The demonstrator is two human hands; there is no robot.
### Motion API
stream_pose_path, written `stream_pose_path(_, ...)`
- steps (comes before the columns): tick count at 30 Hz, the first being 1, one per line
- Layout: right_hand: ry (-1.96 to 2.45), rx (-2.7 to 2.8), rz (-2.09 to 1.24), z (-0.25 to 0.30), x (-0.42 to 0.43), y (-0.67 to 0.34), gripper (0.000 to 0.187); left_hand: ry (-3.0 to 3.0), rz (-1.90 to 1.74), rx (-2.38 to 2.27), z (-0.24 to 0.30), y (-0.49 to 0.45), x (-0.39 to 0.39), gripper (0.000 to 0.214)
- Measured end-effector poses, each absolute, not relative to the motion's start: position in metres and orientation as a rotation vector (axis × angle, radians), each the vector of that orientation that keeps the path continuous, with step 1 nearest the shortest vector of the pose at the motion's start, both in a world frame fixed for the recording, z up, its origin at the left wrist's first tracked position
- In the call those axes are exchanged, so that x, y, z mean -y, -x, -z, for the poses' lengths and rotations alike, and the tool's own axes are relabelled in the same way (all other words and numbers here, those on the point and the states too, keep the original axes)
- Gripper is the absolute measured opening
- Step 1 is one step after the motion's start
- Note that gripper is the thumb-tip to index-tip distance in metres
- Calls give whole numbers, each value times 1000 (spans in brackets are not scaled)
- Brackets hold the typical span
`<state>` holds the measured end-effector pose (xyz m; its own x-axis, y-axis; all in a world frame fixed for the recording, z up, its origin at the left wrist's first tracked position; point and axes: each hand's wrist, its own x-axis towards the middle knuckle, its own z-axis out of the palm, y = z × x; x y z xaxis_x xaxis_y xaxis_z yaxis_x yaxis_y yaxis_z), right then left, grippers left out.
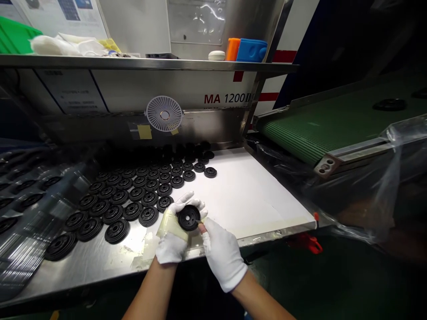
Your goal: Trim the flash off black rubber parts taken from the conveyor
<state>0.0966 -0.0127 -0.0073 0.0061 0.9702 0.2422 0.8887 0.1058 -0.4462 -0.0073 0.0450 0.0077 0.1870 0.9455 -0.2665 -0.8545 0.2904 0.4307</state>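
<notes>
My left hand (174,231), in a white glove with a yellowish palm, holds a black round plastic part (188,218) tilted up, its hollow side with a centre hole facing me. At that part's right edge is my right hand (222,251), gloved in white with a bare fingertip showing. Its fingers are pinched together; a thin, small tip seems to stick out from them against the rim, too small to name. Rows of similar black round parts (132,211) lie on the metal table to the left of my hands.
A white sheet (247,191) covers the table's right side. Clear plastic trays (43,222) with black parts stand at the left. Beyond the table's right edge runs a green conveyor belt (320,129) carrying black parts. A small fan (164,114) and a shelf (150,65) are behind.
</notes>
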Motion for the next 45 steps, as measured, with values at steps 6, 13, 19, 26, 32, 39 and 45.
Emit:
stream_pose_path(6, 1820, 1895, -256, 9, 18, -89, 26, -192, -1413, -498, -4, -2, -51, 9)
stream_pose_path(13, 1793, 1906, -244, 6, 16, -97, 23, -276, -1260, -563, -11, 6, -41, 33)
stream_pose_path(19, 1836, 1869, -242, 13, 18, -100, 24, -311, -1347, -559, -4, -1, -48, 26)
stream_pose_path(26, 1788, 1889, -229, 10, 20, -91, 25, -295, -1413, -561, -7, -3, -45, 32)
stream_pose_path(32, 1828, 1851, -208, 13, 16, -105, 24, -377, -1332, -536, -5, -1, -38, 38)
stream_pose_path(39, 1799, 1865, -262, 12, 22, -88, 25, -391, -1541, -525, -4, -8, -40, 35)
stream_pose_path(45, 1798, 1870, -239, 10, 18, -99, 27, -328, -1198, -494, -9, 6, -36, 38)
